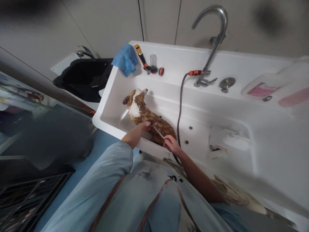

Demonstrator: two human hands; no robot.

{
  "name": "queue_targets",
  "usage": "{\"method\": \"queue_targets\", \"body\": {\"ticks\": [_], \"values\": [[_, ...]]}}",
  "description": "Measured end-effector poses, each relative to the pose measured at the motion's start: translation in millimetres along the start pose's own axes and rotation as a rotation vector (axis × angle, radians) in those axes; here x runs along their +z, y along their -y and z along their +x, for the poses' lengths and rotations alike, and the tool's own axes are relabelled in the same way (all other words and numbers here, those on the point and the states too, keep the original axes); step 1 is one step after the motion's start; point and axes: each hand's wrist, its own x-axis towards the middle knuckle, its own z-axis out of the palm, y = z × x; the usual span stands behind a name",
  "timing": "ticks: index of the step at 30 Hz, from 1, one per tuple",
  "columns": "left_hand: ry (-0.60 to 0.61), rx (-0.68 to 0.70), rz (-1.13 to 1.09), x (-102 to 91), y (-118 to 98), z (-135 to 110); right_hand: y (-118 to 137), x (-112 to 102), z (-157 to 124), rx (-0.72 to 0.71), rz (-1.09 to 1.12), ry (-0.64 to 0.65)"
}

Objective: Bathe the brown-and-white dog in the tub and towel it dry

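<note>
A wet brown-and-white dog (pixel 156 124) is in the left end of a white tub (pixel 166 85), its head turned up toward the back wall. My left hand (pixel 146 125) is against the dog's side with the fingers curled in; what they grip, if anything, is hidden. My right hand (pixel 172 144), by the dog's rear, is closed on one end of a thin pale rod-like thing (pixel 158 131). Its other end reaches across the dog's flank toward my left hand. A brown hose (pixel 180 112) runs from the tap down past my right hand.
On the tub's back ledge are a blue cloth (pixel 125 60), an orange-and-black spray nozzle (pixel 142 59), a curved tap (pixel 213 48) and large bottles (pixel 262 86). Crumpled white packaging (pixel 235 140) lies to the right. A black basin (pixel 82 79) stands left, with a wire crate (pixel 31 196) below.
</note>
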Motion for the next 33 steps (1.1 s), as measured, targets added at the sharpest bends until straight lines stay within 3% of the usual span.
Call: {"method": "queue_targets", "body": {"ticks": [5,9,12,15,18,20,22,28,33], "values": [[0.075,-0.001,0.184,32.9,-11,8,-2,-1,6,0.021,-0.039,-0.159],[0.049,0.148,0.359,38.4,-18,3,-1,-7,0,-0.009,0.002,-0.117],[-0.028,0.314,0.492,13.1,-34,3,2,-11,-9,-0.076,0.047,-0.04],[-0.112,0.494,0.71,-36.5,-48,9,6,-14,-14,-0.08,0.066,0.004],[-0.112,0.67,1.26,-79.6,-46,19,10,-13,-11,-0.026,0.049,-0.012],[-0.062,0.678,1.477,-86.5,-37,27,11,-13,-7,0.036,0.02,-0.024],[-0.019,0.657,1.562,-72.2,-26,35,10,-15,-2,0.088,0.0,-0.067],[0.14,0.741,1.645,14.3,-11,58,-1,-31,5,0.173,-0.001,-0.183],[0.292,0.795,1.647,45.8,-18,70,-3,-50,7,0.215,0.014,-0.248]]}}
